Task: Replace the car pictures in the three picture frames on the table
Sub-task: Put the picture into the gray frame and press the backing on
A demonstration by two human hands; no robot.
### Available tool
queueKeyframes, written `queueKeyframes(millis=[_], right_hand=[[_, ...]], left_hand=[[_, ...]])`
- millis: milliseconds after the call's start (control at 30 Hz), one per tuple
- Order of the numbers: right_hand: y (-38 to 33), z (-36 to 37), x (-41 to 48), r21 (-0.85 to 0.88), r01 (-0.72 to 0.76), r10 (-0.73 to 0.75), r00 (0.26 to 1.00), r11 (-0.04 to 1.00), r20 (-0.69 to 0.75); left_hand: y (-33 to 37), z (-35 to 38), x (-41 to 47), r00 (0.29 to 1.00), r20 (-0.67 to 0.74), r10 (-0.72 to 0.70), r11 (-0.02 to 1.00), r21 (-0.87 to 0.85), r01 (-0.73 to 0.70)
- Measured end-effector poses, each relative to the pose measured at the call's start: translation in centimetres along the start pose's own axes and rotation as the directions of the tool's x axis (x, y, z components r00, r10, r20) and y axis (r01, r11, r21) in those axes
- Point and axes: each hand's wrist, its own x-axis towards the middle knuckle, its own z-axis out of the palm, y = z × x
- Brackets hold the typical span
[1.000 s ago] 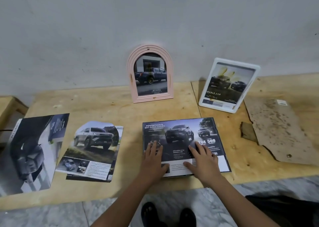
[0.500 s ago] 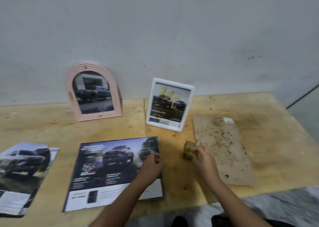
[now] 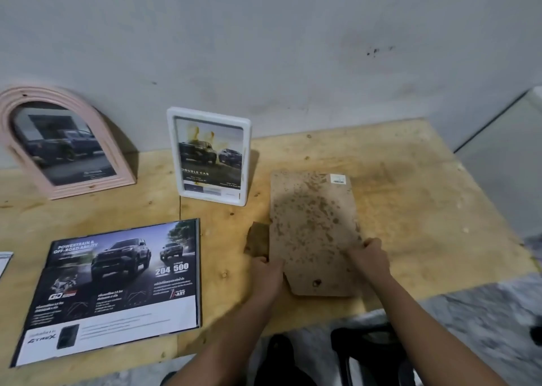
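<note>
A brown, stained backing board (image 3: 312,227) lies flat on the plywood table (image 3: 410,198). My left hand (image 3: 268,271) grips its near left edge, next to a small brown flap (image 3: 258,239). My right hand (image 3: 368,253) grips its right edge. A large frame with a dark car picture (image 3: 117,283) lies flat at the left. A white frame (image 3: 209,155) with two cars in it stands against the wall. A pink arched frame (image 3: 58,142) with a dark pickup leans at the far left.
The grey wall (image 3: 264,48) runs just behind the standing frames. The corner of another printed sheet (image 3: 4,261) shows at the left edge. The table's front edge is close to me, with my feet and the marbled floor (image 3: 469,321) below.
My view has swung right. Both hands left the large car picture and moved right; they now hold the brown backing board by its edges.
</note>
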Motion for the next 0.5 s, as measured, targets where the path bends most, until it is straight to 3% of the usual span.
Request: queueKeyframes(millis=[100, 167, 267, 367, 500], right_hand=[[0.8, 0.2, -0.1, 0.120, -0.042, 0.044, 0.999, 0.992, -0.017], [1.3, 0.5, -0.3, 0.256, -0.064, 0.079, 0.995, 0.965, -0.052], [2.0, 0.9, -1.6, 0.399, -0.074, 0.129, 0.985, 0.914, -0.113], [3.3, 1.5, -3.7, 0.463, -0.030, 0.143, 0.967, 0.886, -0.212], [4.8, 2.2, -6.4, 0.494, 0.029, 0.174, 0.917, 0.869, -0.359]], left_hand=[[-0.2, 0.4, 0.3, 0.999, -0.045, 0.007, 0.998, -0.054, -0.010], [-0.2, 0.6, -0.2, 0.999, -0.047, -0.010, 0.983, -0.181, 0.001], [-0.2, 0.6, -1.2, 0.998, -0.017, 0.057, 0.966, -0.253, -0.059], [-0.2, -0.1, -2.3, 0.984, 0.086, 0.154, 0.949, -0.290, -0.123], [0.3, -1.9, -3.2, 0.913, 0.302, 0.274, 0.934, -0.309, -0.178]])
